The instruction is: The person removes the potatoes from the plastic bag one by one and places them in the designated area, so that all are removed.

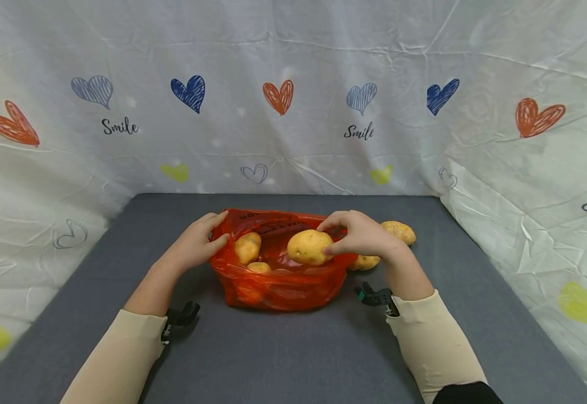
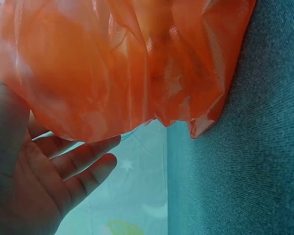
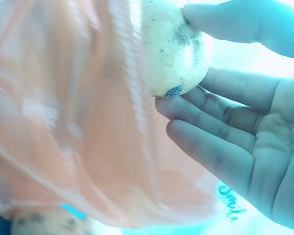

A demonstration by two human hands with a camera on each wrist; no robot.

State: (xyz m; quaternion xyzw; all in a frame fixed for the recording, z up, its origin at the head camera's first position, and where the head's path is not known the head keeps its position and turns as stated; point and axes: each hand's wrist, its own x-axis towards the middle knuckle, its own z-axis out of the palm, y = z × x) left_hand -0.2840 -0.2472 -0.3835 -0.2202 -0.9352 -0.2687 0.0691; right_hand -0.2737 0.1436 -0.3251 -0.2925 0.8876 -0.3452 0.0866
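Note:
An orange plastic bag (image 1: 279, 283) lies open in the middle of the grey table (image 1: 293, 348). My left hand (image 1: 221, 229) pinches the bag's left rim. In the left wrist view its other fingers (image 2: 83, 164) lie loosely spread under the bag (image 2: 127, 63). My right hand (image 1: 326, 238) grips a yellow potato (image 1: 310, 247) just above the bag's mouth. In the right wrist view the thumb and fingers (image 3: 210, 115) clasp that potato (image 3: 174, 46) beside the bag's wall (image 3: 73, 127). Two potatoes (image 1: 248, 247) lie inside the bag.
Two more potatoes sit on the table right of the bag, one far (image 1: 399, 232) and one near (image 1: 365, 262), partly behind my right wrist. White sheets printed with hearts (image 1: 293, 112) wall in the table at the back and both sides.

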